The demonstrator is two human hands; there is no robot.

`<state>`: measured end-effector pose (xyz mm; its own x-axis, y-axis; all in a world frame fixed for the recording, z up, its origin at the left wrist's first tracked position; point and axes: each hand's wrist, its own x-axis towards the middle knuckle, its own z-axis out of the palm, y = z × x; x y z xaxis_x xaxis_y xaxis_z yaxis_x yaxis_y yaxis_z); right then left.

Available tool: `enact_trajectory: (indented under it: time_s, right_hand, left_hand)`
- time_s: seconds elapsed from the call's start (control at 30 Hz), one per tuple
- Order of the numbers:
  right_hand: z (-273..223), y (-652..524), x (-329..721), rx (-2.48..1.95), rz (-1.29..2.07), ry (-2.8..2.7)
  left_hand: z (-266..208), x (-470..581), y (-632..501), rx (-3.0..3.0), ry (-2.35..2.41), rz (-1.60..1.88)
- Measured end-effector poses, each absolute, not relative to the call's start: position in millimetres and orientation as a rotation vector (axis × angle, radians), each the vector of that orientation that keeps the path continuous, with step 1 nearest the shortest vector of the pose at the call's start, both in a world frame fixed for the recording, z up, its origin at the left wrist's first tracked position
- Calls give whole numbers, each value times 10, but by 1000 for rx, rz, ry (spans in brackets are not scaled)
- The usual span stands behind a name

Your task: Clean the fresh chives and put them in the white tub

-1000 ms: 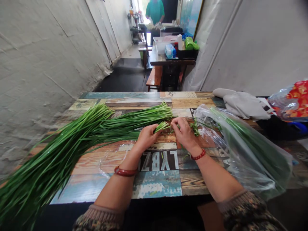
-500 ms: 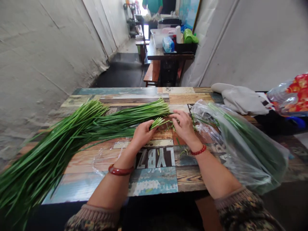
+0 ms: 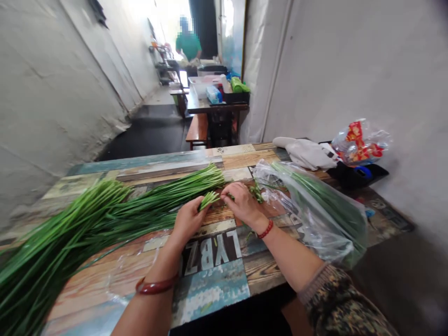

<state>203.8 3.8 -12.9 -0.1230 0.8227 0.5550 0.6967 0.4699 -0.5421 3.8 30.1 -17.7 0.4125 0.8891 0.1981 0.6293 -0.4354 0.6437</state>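
Note:
My left hand (image 3: 189,219) is closed around a small bunch of garlic chives (image 3: 209,200), their pale cut ends pointing right and the green leaves trailing left. My right hand (image 3: 242,201) is beside those ends, thumb and fingertips pinched together; what is between them is too small to make out. Behind the held bunch lies a pile of chives (image 3: 189,183). A larger heap of chives (image 3: 52,233) spreads across the left of the table. Trimmed scraps (image 3: 256,192) lie just past my right hand.
On the right, a clear plastic bag (image 3: 325,214) holds more chives. Behind it are a pale cloth cap (image 3: 301,153) and a red-printed plastic package (image 3: 362,142). The patterned table (image 3: 217,280) ends close to me. A person in green (image 3: 189,45) stands far back, beyond another table (image 3: 210,108).
My right hand has moved in to the stem ends, and its spread fingers are now pinched. The left hand still holds the bunch. The whole view has shifted, showing more of the right side.

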Motion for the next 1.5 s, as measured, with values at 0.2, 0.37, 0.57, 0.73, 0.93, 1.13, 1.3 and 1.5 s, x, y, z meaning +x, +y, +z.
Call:
enact_trajectory:
  time_s: [0.2,0.37,0.57,0.73,0.93,1.13,1.3,1.5]
  right_hand:
    - [-252,79,1991,-1278,331,-1651]
    - [-294,124,2135,-1381,390,-1498]
    - [-319,148,2206,-1305,225,-1640]
    - [-300,144,2155,-1359,348,-1601]
    - [-120,324,2194,-1378,388,-1807]
    - [-301,544,2085,-1518,148,-1783]
    - [-355,456,2084,-1549,52,-1820]
    - [-319,262,2149,-1354,304,-1669]
  left_hand:
    - [-120,64,197,2260,1349,675]
    - [-87,69,164,2260,1390,706]
    - [-86,71,157,2213,1379,828]
    - [-102,48,156,2186,1452,817]
    - [-68,77,153,2396,1516,728]
    - [-64,86,114,2348,1481,674]
    - [-128,51,183,2104,1453,1013]
    - [-181,25,257,2014,1357,1318]
